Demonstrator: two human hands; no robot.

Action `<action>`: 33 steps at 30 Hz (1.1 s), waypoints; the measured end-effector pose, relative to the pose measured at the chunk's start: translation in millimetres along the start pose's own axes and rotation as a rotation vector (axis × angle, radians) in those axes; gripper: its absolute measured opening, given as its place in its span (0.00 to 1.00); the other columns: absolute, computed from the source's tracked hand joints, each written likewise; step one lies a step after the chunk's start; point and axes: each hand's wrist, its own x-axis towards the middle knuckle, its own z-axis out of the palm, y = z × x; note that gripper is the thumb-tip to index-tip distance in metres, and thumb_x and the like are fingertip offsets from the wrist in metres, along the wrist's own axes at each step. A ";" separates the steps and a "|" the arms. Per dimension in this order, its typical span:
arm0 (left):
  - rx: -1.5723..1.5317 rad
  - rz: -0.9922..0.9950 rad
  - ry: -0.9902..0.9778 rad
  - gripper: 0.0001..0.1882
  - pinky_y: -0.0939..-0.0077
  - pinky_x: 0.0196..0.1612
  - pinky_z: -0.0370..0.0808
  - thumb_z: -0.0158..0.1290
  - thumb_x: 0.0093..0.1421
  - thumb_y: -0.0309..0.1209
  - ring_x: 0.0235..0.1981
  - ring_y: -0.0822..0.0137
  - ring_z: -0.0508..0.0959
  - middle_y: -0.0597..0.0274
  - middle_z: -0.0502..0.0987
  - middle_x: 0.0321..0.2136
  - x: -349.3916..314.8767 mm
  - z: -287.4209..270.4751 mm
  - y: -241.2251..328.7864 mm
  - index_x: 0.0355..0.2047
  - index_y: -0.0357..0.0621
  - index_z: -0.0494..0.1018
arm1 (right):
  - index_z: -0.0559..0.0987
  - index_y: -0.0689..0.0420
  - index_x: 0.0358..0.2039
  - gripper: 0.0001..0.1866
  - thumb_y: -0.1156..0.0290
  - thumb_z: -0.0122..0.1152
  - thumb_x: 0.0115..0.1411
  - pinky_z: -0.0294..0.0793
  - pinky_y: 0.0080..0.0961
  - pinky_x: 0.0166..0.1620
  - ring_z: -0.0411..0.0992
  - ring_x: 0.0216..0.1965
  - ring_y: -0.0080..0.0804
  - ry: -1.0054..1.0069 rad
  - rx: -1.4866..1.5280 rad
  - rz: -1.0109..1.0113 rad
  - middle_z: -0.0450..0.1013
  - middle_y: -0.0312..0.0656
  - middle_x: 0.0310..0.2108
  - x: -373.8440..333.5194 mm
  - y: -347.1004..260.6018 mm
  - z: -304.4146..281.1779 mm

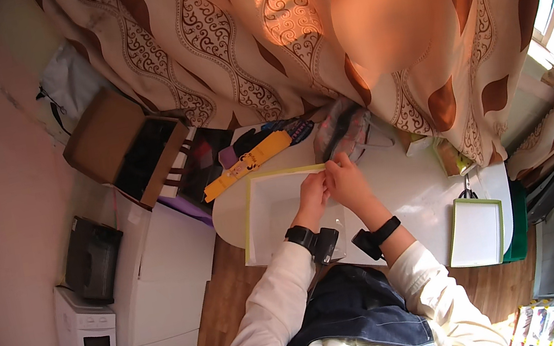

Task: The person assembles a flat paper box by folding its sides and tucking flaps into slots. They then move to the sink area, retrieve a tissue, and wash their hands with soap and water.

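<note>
Over the far right part of a shallow white box with a yellow-green rim (248, 229), my two hands meet at the fingertips. My left hand (314, 199) is closed in a pinch, and my right hand (346, 180) is pinched against it. Whatever lies between the fingers is too small or hidden to make out. A piece of clear plastic (336, 225) shows beside my left wrist, at the box's right side. Both wrists carry black straps with small black devices.
The white table (404, 188) holds a yellow patterned strip (248, 166), a grey and pink bag (343, 131) and scissors (468, 191). A green-rimmed white tray or lid (477, 233) sits at its right edge. An open cardboard box (110, 131) and a white microwave (88, 336) stand left.
</note>
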 end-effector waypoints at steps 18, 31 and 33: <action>0.028 -0.031 -0.133 0.09 0.91 0.27 0.68 0.49 0.64 0.35 0.28 0.82 0.74 0.71 0.77 0.30 -0.9 -26.9 -0.6 0.35 0.44 0.75 | 0.77 0.61 0.30 0.11 0.71 0.59 0.45 0.75 0.33 0.39 0.71 0.39 0.43 -0.127 -0.402 0.145 0.68 0.46 0.35 -10.6 -27.0 5.4; 0.032 -0.253 -0.239 0.16 0.64 0.56 0.64 0.45 0.64 0.34 0.52 0.67 0.69 0.60 0.73 0.48 -6.3 -13.4 29.9 0.49 0.41 0.68 | 0.43 0.62 0.67 0.41 0.55 0.48 0.63 0.46 0.45 0.66 0.47 0.66 0.55 -0.078 0.180 0.282 0.38 0.54 0.69 -52.5 -12.5 -5.2; 0.017 -0.267 -0.122 0.18 0.60 0.58 0.61 0.44 0.64 0.34 0.56 0.66 0.65 0.59 0.69 0.52 -29.1 -6.9 41.6 0.52 0.42 0.65 | 0.45 0.60 0.67 0.38 0.58 0.49 0.64 0.52 0.40 0.64 0.51 0.65 0.55 0.041 0.265 0.197 0.45 0.52 0.67 -74.7 -10.3 -16.3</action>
